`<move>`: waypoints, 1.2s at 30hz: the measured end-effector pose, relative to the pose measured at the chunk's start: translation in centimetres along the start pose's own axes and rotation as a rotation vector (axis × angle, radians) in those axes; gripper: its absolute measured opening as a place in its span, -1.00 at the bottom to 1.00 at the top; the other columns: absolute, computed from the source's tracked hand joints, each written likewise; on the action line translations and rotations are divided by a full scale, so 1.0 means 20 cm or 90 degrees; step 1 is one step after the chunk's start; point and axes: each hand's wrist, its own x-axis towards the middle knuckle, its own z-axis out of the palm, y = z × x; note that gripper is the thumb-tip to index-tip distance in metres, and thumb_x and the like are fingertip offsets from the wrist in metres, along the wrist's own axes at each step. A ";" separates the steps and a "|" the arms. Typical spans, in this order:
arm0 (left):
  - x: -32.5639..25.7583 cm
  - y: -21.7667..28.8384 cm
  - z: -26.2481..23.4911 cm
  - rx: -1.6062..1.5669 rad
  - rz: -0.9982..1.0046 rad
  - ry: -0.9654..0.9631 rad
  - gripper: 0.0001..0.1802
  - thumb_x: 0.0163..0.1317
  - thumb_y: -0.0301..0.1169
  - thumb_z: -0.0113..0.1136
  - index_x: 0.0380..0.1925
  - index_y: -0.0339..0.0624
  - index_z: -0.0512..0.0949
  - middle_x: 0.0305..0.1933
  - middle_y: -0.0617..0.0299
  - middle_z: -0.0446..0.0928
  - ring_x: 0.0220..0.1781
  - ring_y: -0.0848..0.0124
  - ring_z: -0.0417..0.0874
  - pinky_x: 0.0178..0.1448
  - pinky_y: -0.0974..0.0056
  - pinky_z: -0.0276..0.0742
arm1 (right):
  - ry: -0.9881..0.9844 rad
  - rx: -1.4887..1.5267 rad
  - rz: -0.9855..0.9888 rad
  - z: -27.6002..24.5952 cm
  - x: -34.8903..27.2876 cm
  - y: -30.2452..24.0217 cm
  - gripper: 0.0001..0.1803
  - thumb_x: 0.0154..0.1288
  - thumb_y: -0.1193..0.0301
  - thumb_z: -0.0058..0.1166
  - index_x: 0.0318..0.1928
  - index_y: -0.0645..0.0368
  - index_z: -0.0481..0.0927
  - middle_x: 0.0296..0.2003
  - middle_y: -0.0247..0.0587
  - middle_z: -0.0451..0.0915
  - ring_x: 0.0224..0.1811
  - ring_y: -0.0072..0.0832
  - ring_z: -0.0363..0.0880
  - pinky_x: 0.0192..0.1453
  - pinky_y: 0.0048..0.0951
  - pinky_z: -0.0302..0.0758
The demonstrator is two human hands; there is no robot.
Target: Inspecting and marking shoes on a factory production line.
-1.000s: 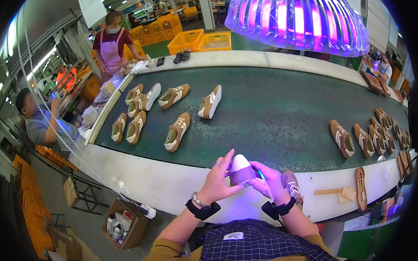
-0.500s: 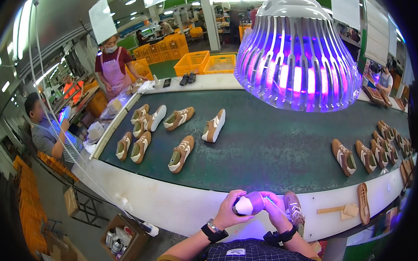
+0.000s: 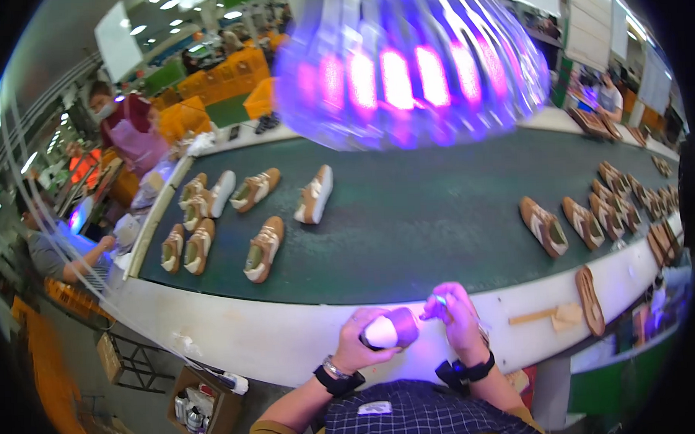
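Note:
Just beyond the apron, my left hand grips a shoe with a white patch and a brown part tinted purple by the light. Fingers wrap its left side, and much of the shoe is hidden in the hand. To the right of it, my right hand is raised with thumb and fingers pinched around a slim pen-like tool. Its dark tip points toward the shoe with a small gap between them. Blur leaves the tool's exact kind unclear. Another shoe is mostly covered by the right hand.
A lit purple lamp hangs over the green belt. Brown shoes stand left, more shoes right. The white ledge holds a flat stick and a sole-shaped piece. Co-workers are at the left.
My right hand has drawn away from the shoe, up and to the right, with the pen-like tool. The left hand still holds the shoe. The whole view has shifted.

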 end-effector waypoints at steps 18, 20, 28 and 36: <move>0.13 0.17 0.03 0.049 0.195 -0.112 -0.30 -0.43 -0.35 0.46 -0.12 -0.28 0.51 -0.18 0.08 0.56 -0.18 0.18 0.57 -0.06 0.19 0.48 | -0.175 0.055 0.003 0.01 -0.07 -0.31 -0.75 0.27 0.37 -0.06 -0.17 0.32 0.41 -0.42 -0.05 0.56 -0.52 -0.45 0.56 -0.50 -0.52 0.47; 0.13 0.17 0.03 0.060 0.213 -0.115 -0.30 -0.42 -0.32 0.47 -0.12 -0.29 0.51 -0.18 0.07 0.55 -0.17 0.17 0.57 -0.07 0.19 0.48 | -0.173 -0.038 0.039 0.03 -0.08 -0.34 -0.80 0.27 0.40 -0.04 -0.21 0.31 0.41 -0.44 -0.09 0.55 -0.57 -0.49 0.53 -0.55 -0.55 0.45; 0.12 0.21 0.02 0.079 0.263 -0.122 -0.29 -0.32 -0.24 0.47 -0.09 -0.33 0.49 -0.16 0.04 0.53 -0.17 0.11 0.56 -0.06 0.15 0.49 | -0.079 -0.106 0.034 0.10 -0.10 -0.35 -0.87 0.32 0.41 -0.03 -0.27 0.22 0.48 -0.55 -0.34 0.51 -0.68 -0.74 0.38 -0.63 -0.74 0.29; 0.11 0.25 0.00 0.090 0.280 -0.119 -0.31 -0.29 -0.24 0.47 -0.09 -0.34 0.49 -0.16 0.04 0.52 -0.17 0.09 0.56 -0.06 0.14 0.50 | -0.076 -0.126 -0.080 0.19 -0.13 -0.29 -0.87 0.35 0.40 -0.10 -0.24 0.20 0.41 -0.58 -0.46 0.38 -0.64 -0.78 0.29 -0.57 -0.71 0.24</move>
